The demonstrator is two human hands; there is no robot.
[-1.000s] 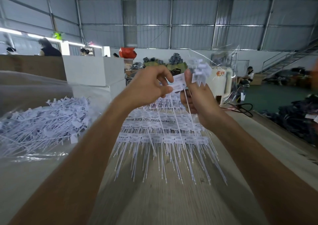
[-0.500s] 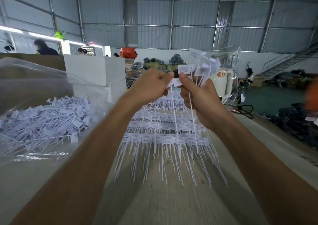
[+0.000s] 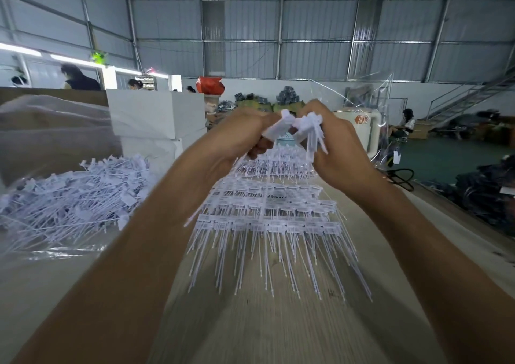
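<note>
Both hands are raised over a wooden table point(image 3: 278, 330). My left hand point(image 3: 237, 138) pinches a single white plastic tag strip point(image 3: 274, 132), whose thin tail hangs down to the left. My right hand point(image 3: 340, 146) grips a small bunch of white tag strips point(image 3: 309, 125), heads bent over its fingers. The two hands almost touch. Below them several rows of joined white tag strips point(image 3: 267, 224) lie flat on the table, tails pointing toward me.
A loose heap of separated white strips point(image 3: 69, 196) lies on clear plastic sheet at the left. Stacked white boxes point(image 3: 156, 121) stand behind it. A clear plastic bag point(image 3: 367, 93) stands at the back right. Dark goods point(image 3: 487, 191) pile up at the right. People work in the background.
The hands have turned and drawn closer together. The bunch in my right hand, upright before, is now bent over its fingers. The single strip in my left hand now lies slanted.
</note>
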